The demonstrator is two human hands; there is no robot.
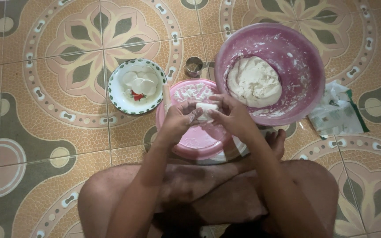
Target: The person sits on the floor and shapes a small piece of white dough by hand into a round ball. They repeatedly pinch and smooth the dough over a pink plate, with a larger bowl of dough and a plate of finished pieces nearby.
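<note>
Dough piece (207,111): a small white lump pinched between both hands, held above the pink plate, just in front of the big bowl.
Left hand (179,120): fingers curled in from the left side, closed on the lump, thumb and fingertips dusted white.
Right hand (231,113): fingers bent round the lump from the right and top, also closed on it; the two hands touch at the fingertips.
Pink plate (196,140): round, flat, lying on the floor under the hands, streaked with flour, with a patch of white crumbs at its far edge.
Pink bowl (296,57): large, just beyond and right of the hands, its inner wall smeared white.
Dough mass (254,81): a big white mound sitting in the bottom of the pink bowl.
White dish (116,90): green-patterned rim, left of the pink plate, holding flat white rounds and a bit of something red.
Metal ring (194,66): small, round, standing on the tiles between the dish and the bowl.
Packet (338,117): crumpled white and green wrapper on the floor right of the bowl.
Legs (208,189): crossed, bare, at the near edge of the view.
Floor (45,132): patterned tiles in tan, pink and grey-green.
</note>
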